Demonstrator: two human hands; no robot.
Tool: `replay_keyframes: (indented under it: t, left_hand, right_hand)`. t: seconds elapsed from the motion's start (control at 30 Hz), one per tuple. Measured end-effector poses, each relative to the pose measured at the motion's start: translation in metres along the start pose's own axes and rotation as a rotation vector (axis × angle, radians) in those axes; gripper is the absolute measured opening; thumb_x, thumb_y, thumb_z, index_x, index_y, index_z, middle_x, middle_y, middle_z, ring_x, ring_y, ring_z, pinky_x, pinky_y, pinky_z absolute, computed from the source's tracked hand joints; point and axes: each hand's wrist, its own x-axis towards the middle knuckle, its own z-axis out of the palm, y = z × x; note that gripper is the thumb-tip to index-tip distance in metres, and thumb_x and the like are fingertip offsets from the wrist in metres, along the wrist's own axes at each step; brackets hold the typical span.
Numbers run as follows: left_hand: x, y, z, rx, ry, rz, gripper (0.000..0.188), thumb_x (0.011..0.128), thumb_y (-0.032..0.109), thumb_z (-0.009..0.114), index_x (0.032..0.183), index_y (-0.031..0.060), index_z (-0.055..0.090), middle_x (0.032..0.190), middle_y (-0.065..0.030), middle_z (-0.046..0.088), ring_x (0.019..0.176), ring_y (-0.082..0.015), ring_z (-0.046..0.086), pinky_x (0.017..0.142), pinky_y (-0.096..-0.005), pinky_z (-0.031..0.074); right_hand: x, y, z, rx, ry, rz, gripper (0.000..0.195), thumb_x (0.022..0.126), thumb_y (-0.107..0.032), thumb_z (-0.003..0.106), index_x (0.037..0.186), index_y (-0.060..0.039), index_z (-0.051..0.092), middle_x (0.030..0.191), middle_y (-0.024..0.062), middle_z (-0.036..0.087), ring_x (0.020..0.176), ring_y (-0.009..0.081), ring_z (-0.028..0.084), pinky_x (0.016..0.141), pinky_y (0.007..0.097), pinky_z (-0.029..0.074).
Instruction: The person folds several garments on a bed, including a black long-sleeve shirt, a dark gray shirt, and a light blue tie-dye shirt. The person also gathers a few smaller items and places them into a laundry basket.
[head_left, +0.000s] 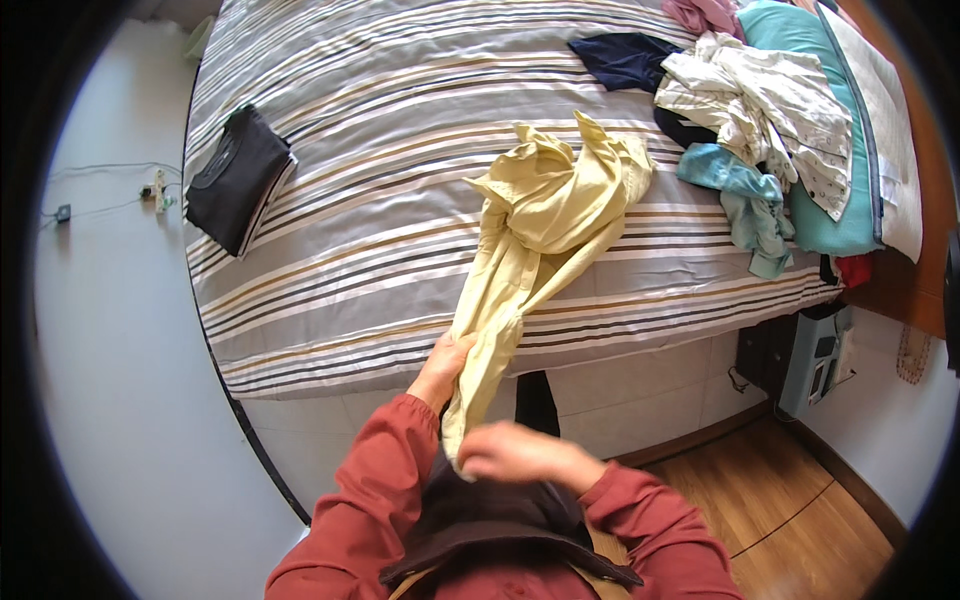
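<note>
A pale yellow garment (555, 202), with a button placket and long narrow parts, lies bunched on the striped bedspread (360, 225). One long part of it hangs over the bed's near edge towards me. My left hand (444, 371) grips that part near the bed's edge. Lower down, at its loose end, my right hand (510, 452) has its fingers on the cloth; it is somewhat blurred and the fingertips are partly hidden.
Folded dark clothes (238, 180) lie in a stack at the bed's left edge. Towards the right are a dark blue garment (626, 60), a heap of white patterned cloth (757, 105), a blue-green tie-dyed garment (742, 195) and a turquoise pillow (825, 225). A wall socket (159, 193) with cables is at left.
</note>
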Motion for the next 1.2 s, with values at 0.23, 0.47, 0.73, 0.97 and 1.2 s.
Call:
replay_keyframes:
  t: [0.23, 0.47, 0.73, 0.97, 1.2]
  left_hand:
    - [-0.014, -0.027, -0.048, 0.356, 0.066, 0.16, 0.03, 0.09, 0.012, 0.047, 0.119, 0.0033, 0.049, 0.1, -0.0013, 0.058, 0.088, -0.009, 0.053, 0.077, -0.0258, 0.044]
    - [-0.103, 0.026, -0.109, 0.186, 0.363, 0.36, 0.024, 0.091, 0.011, 0.046, 0.112, 0.0014, 0.053, 0.101, -0.0036, 0.059, 0.089, -0.0102, 0.054, 0.079, -0.0253, 0.045]
    - [-0.13, 0.047, -0.186, 0.461, 0.571, 0.487, 0.018, 0.089, 0.008, 0.043, 0.098, 0.0013, 0.058, 0.086, -0.0005, 0.06, 0.078, -0.0056, 0.053, 0.069, -0.0205, 0.044]
    - [-0.088, -0.008, -0.189, 1.574, 0.889, 0.323, 0.019, 0.081, 0.014, 0.058, 0.098, 0.0045, 0.058, 0.092, -0.013, 0.058, 0.09, -0.0285, 0.054, 0.077, -0.0376, 0.044]
    - [-0.002, 0.034, -0.094, 1.105, 0.58, 0.677, 0.021, 0.079, 0.013, 0.06, 0.098, 0.004, 0.054, 0.092, -0.0118, 0.057, 0.091, -0.03, 0.052, 0.082, -0.0379, 0.041]
  right_hand:
    - [0.082, 0.061, -0.174, -1.299, 0.742, 0.068, 0.037, 0.069, -0.018, 0.068, 0.103, -0.0057, 0.056, 0.105, 0.0092, 0.059, 0.101, 0.0289, 0.053, 0.088, 0.0472, 0.036]
    - [0.002, 0.022, -0.202, -0.398, 1.229, -0.128, 0.019, 0.081, 0.002, 0.048, 0.096, -0.001, 0.058, 0.09, 0.01, 0.062, 0.083, 0.02, 0.058, 0.074, 0.0294, 0.047]
    - [-0.108, 0.091, -0.201, 0.308, 1.497, -0.073, 0.013, 0.092, -0.013, 0.05, 0.097, -0.0028, 0.057, 0.091, 0.0016, 0.06, 0.081, 0.0084, 0.054, 0.072, 0.0242, 0.044]
    - [-0.089, 0.192, -0.165, -0.818, 1.081, 0.594, 0.01, 0.081, -0.008, 0.057, 0.089, -0.0027, 0.058, 0.077, 0.0106, 0.055, 0.07, 0.0239, 0.055, 0.063, 0.032, 0.044]
    - [0.0, 0.104, -0.177, -0.713, 1.093, 0.17, 0.011, 0.08, -0.004, 0.054, 0.09, -0.0017, 0.057, 0.088, 0.0138, 0.055, 0.077, 0.0276, 0.057, 0.069, 0.0352, 0.046]
